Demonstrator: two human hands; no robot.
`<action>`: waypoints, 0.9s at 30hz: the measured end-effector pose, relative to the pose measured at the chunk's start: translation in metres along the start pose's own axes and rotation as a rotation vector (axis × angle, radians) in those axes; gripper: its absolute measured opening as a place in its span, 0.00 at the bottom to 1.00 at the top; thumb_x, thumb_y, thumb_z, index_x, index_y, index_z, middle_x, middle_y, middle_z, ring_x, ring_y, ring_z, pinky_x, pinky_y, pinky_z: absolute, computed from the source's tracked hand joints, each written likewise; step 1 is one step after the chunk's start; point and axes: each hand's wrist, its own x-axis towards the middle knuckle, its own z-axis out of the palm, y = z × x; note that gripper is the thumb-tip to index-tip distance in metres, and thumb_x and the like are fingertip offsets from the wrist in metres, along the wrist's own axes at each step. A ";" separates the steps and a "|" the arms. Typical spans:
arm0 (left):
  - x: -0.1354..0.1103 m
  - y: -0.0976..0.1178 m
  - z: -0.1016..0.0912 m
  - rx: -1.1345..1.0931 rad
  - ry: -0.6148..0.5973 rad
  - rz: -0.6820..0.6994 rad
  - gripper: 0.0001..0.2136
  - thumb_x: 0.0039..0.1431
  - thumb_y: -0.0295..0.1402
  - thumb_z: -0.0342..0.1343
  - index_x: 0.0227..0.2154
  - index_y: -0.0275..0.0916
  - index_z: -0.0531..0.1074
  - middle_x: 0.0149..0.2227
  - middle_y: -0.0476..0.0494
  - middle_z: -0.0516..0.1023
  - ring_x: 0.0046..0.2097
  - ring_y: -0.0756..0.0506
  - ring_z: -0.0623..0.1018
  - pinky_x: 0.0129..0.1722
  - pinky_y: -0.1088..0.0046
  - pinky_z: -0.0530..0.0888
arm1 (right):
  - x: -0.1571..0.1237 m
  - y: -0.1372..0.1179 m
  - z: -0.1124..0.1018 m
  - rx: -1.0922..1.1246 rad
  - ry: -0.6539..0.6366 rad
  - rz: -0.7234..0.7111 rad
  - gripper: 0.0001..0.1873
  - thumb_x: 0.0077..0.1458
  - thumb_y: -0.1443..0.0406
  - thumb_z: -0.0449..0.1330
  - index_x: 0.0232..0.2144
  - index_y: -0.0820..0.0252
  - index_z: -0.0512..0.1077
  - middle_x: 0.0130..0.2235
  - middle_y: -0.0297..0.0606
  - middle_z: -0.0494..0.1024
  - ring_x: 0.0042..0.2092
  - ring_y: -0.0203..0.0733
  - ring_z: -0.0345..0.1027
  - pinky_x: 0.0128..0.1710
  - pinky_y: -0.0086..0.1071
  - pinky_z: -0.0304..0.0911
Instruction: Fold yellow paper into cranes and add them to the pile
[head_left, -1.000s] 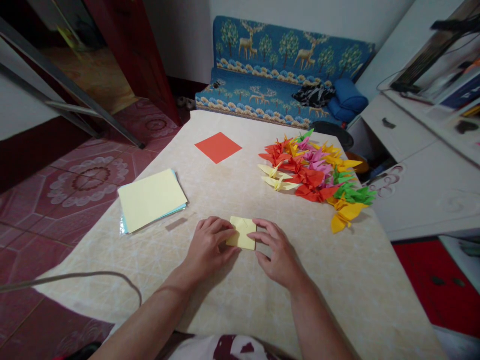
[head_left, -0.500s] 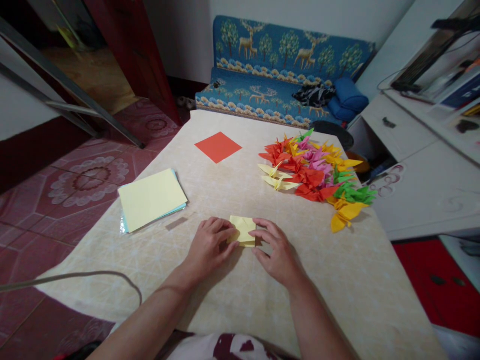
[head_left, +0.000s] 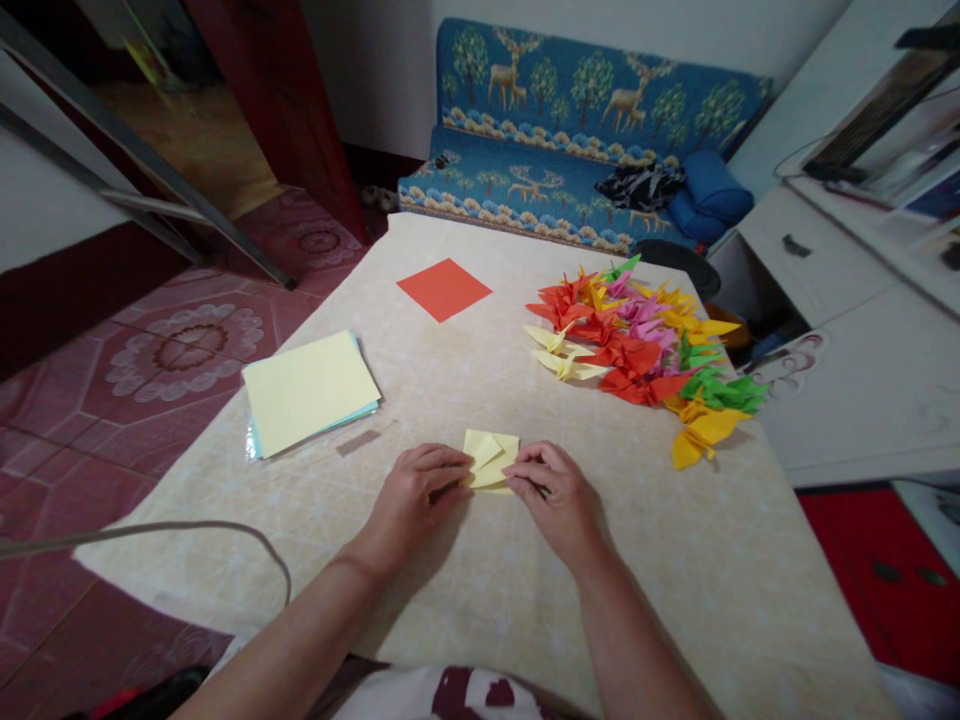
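A small folded square of pale yellow paper (head_left: 489, 462) lies on the table before me, with a flap partly lifted on its upper face. My left hand (head_left: 421, 490) pinches its left edge between thumb and fingers. On the opposite side, my right hand (head_left: 556, 495) has thumb and forefinger closed on the right edge. To the far right sits a cluster of folded paper cranes (head_left: 630, 350) in red, orange, pink, green and pale yellow. A flat red paper square (head_left: 444, 290) rests farther back.
At left a stack of yellow and blue paper sheets (head_left: 311, 392) lies on a clear wrapper, beside a small greyish strip (head_left: 358, 443). A cable (head_left: 187, 524) crosses the front left of the tablecloth (head_left: 465, 590). Beyond the table stand a blue patterned sofa (head_left: 525, 180) and a white cabinet (head_left: 862, 340).
My right fingers have closed from a looser spread onto the paper's right edge. A flap on the yellow paper now stands up more. The whole view has shifted slightly.
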 end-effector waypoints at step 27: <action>0.000 0.004 0.000 -0.106 0.029 -0.107 0.08 0.54 0.25 0.57 0.33 0.42 0.79 0.40 0.43 0.80 0.43 0.43 0.75 0.44 0.59 0.72 | 0.005 -0.010 0.011 -0.090 0.170 0.029 0.05 0.53 0.68 0.60 0.27 0.54 0.73 0.39 0.38 0.73 0.40 0.43 0.68 0.39 0.37 0.66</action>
